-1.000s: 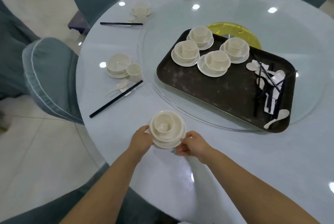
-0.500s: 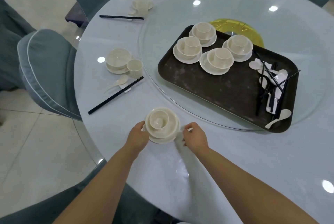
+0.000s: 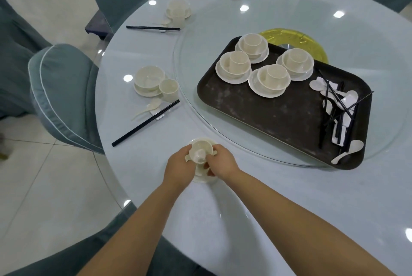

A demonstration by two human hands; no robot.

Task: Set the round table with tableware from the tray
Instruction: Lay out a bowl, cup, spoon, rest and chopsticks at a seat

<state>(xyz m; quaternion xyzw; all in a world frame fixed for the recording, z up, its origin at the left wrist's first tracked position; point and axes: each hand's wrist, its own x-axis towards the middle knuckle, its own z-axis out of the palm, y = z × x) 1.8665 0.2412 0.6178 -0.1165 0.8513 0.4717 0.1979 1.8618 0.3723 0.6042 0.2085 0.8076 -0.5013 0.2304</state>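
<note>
On the round table [image 3: 245, 197], at its 7 o'clock edge, the left hand [image 3: 178, 167] and right hand [image 3: 223, 164] grip a stacked cup set [image 3: 200, 153]. At 2 o'clock lies the tray [image 3: 278, 115]; at 10, chopsticks [image 3: 146, 123].

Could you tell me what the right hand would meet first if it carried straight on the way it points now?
Probably the cup it is already touching inside the bowl, which the left hand also holds. Beyond that, the glass turntable's edge; depth is uncertain.
</note>
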